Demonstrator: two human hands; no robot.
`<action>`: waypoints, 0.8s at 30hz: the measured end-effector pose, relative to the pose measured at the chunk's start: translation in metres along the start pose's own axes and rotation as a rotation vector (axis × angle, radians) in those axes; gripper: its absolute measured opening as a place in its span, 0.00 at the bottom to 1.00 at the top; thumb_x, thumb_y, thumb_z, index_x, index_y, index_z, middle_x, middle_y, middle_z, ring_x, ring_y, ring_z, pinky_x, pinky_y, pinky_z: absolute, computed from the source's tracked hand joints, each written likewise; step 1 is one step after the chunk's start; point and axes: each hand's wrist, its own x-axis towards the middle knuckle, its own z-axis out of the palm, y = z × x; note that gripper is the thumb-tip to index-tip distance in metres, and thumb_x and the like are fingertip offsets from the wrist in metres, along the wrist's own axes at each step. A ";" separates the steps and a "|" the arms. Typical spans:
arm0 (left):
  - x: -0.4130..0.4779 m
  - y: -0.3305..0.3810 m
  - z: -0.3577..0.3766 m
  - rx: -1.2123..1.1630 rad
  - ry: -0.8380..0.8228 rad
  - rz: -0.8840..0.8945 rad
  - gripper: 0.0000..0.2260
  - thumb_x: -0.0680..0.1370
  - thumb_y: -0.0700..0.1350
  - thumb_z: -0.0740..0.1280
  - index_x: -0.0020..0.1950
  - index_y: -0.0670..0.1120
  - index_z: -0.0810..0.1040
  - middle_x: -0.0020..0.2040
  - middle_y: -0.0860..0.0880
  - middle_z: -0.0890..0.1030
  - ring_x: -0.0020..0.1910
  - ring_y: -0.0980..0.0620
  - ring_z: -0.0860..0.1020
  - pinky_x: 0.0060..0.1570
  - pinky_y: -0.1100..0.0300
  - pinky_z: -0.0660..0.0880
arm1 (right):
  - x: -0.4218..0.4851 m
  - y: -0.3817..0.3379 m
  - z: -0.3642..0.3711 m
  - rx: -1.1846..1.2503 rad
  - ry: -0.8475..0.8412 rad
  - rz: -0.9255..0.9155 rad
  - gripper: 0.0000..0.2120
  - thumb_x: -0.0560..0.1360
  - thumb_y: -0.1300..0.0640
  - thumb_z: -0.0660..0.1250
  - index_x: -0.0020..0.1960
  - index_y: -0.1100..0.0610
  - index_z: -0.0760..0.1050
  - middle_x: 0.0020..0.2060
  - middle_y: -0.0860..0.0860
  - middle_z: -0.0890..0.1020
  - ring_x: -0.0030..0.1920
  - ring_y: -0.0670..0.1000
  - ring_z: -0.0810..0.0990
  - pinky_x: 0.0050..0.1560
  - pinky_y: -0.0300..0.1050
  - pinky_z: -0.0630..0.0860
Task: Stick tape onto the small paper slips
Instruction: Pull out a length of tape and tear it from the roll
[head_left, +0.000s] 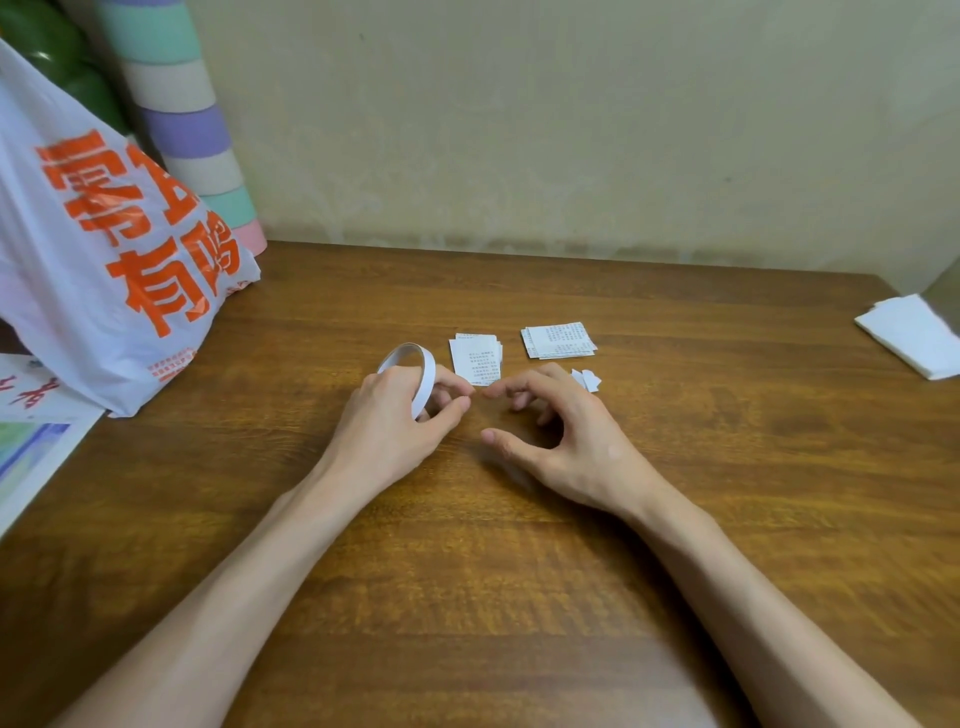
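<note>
Left hand (400, 415) grips the white tape roll (427, 373). Fingers are curled through and around the ring, the thumb is on the near side, and the roll stands on edge, tilted, at the hand's 12 o'clock. Thumb and forefinger tips meet at the hand's 2 o'clock, next to the roll.

Right hand (566, 436) is half open. Fingers are loosely curled, the thumb is spread well clear of the forefinger, and nothing visible is in it. Forefinger tip points to 9 o'clock and sits just beside the left thumb tip. Can't tell if it touches a tape end, too small to see.

Paper slips are in two small stacks on the wooden table (519, 597):
- left stack (475, 358): printed side up, at 12 o'clock from the gap between the hands, just beyond the left fingertips. Near edge is close to both forefingers.
- right stack (558, 340): at 12 o'clock from the right hand, slightly fanned, apart from the left stack.

A few small white scraps (587, 379) lie just beside the right knuckles, at 1 o'clock from that hand.

Rest of the table:
- white plastic bag (104, 260) with orange characters, at 10 o'clock
- stack of pastel rolls (192, 130) behind the bag, against the wall (571, 130)
- printed sheet (31, 447) under the bag's near edge, at 9 o'clock
- folded white tissue (914, 332) at 2 o'clock, near the table's right edge

Both forearms are bare.
</note>
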 end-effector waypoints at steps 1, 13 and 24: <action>0.000 0.000 0.000 0.001 0.001 0.004 0.06 0.79 0.50 0.74 0.55 0.56 0.86 0.40 0.59 0.83 0.35 0.58 0.81 0.45 0.55 0.82 | 0.000 0.001 0.001 -0.001 0.007 -0.001 0.16 0.75 0.49 0.78 0.62 0.47 0.81 0.52 0.44 0.77 0.55 0.45 0.78 0.53 0.32 0.73; 0.002 0.001 0.002 0.013 0.000 0.009 0.07 0.80 0.50 0.72 0.57 0.55 0.86 0.41 0.62 0.83 0.33 0.61 0.78 0.51 0.53 0.82 | 0.019 0.008 0.006 -0.023 0.119 0.042 0.18 0.78 0.54 0.75 0.66 0.49 0.79 0.56 0.48 0.77 0.49 0.44 0.82 0.49 0.33 0.73; 0.004 -0.002 0.001 -0.042 0.071 -0.008 0.10 0.81 0.51 0.71 0.61 0.53 0.85 0.41 0.61 0.84 0.33 0.60 0.79 0.49 0.55 0.79 | 0.064 -0.002 0.016 -0.440 0.033 0.195 0.19 0.82 0.45 0.68 0.71 0.50 0.78 0.56 0.49 0.74 0.55 0.56 0.81 0.53 0.53 0.78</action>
